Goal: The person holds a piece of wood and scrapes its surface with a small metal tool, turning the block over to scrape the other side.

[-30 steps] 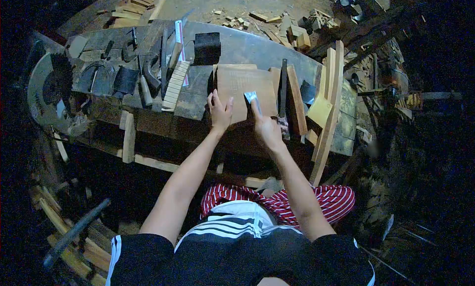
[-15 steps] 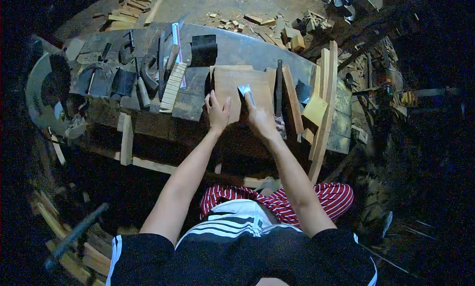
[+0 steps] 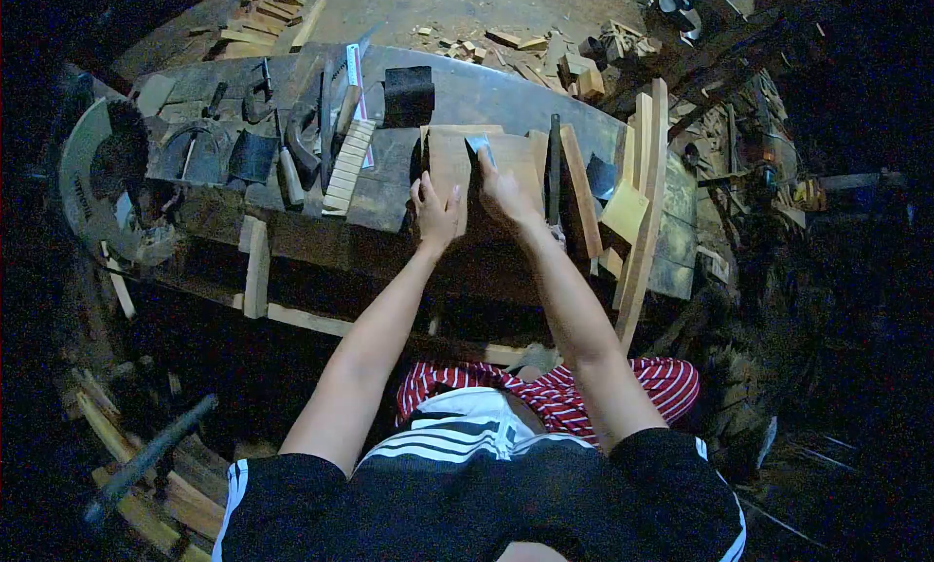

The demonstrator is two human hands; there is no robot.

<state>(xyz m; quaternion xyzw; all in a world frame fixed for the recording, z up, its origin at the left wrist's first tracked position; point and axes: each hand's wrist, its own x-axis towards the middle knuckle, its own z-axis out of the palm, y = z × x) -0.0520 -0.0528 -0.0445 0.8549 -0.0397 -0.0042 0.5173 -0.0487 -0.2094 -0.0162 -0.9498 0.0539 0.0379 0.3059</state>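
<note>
board (image 3: pixel 513 157), light brown, lying at the near edge of the bench (image 3: pixel 506 90), middle of the scene. left hand (image 3: pixel 435 217): fingers loosely spread, resting at the board's left side, grasping nothing that shows. right hand (image 3: pixel 506 194): fingers closed round a metal blade (image 3: pixel 478 145), forefinger laid along it, over the board. dark bar (image 3: pixel 555 163) and wood strip (image 3: pixel 582 192): side by side, right of the board. grooved block (image 3: pixel 348 168): left of it. black sheet (image 3: pixel 409 96): beyond, on the far side.
</note>
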